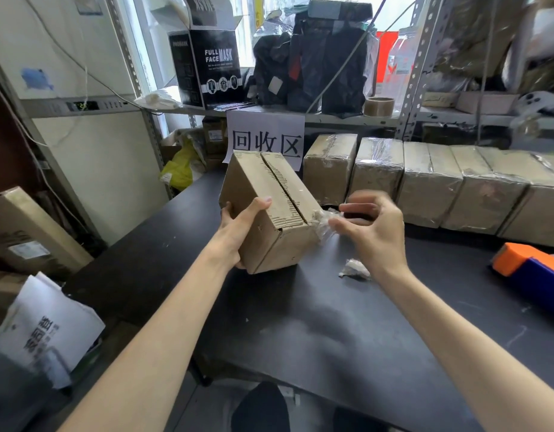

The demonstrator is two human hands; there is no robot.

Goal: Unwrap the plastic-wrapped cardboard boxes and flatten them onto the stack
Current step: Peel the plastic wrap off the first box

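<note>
A brown cardboard box [263, 210] is held tilted above the black table [347, 332], its closed top flaps facing me. My left hand [241, 226] grips its left side, thumb on top. My right hand [372, 232] pinches a strand of clear plastic wrap [327, 221] that still clings to the box's right corner. A crumpled scrap of wrap [354, 269] lies on the table below my right wrist. Several plastic-wrapped boxes [431, 179] stand in a row along the back of the table.
An orange and blue tool [531, 266] lies at the table's right edge. A paper sign [266, 138] hangs from the shelf behind the box. A roll of tape [378, 106] and a black mask carton [207, 67] sit on the shelf. Cartons and papers [48, 325] crowd the left.
</note>
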